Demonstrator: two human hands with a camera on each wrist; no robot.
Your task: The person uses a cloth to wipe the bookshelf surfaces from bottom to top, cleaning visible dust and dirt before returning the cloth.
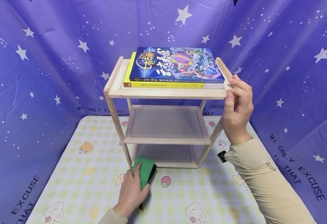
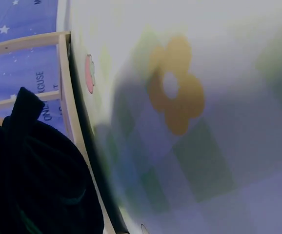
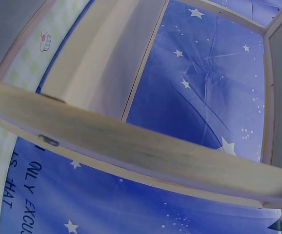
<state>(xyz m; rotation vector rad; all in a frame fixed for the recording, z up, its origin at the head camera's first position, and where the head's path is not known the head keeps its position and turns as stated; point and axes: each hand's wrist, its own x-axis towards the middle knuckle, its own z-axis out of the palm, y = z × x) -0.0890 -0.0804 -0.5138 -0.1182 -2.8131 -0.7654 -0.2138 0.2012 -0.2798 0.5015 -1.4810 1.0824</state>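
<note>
A three-tier wooden shelf [image 1: 167, 140] stands on the table. Two books lie stacked on its top tier, a blue comic-style one [image 1: 177, 63] over a yellow one [image 1: 163, 84]. My right hand [image 1: 237, 109] holds the top right corner of the shelf, fingers over the side rail and thumb at the front. Low at the front left, my left hand [image 1: 132, 189] grips a folded green cloth [image 1: 144, 168] with a dark underside, beside the bottom tier's front edge. The left wrist view shows the cloth's black side [image 2: 43, 170] with a strap-like tab.
A checked tablecloth [image 1: 96, 174] with cartoon prints covers the table. Purple star-printed curtains [image 1: 54, 62] hang behind and along both sides. In the right wrist view, a wooden post [image 3: 131, 141] of the shelf crosses close to the camera.
</note>
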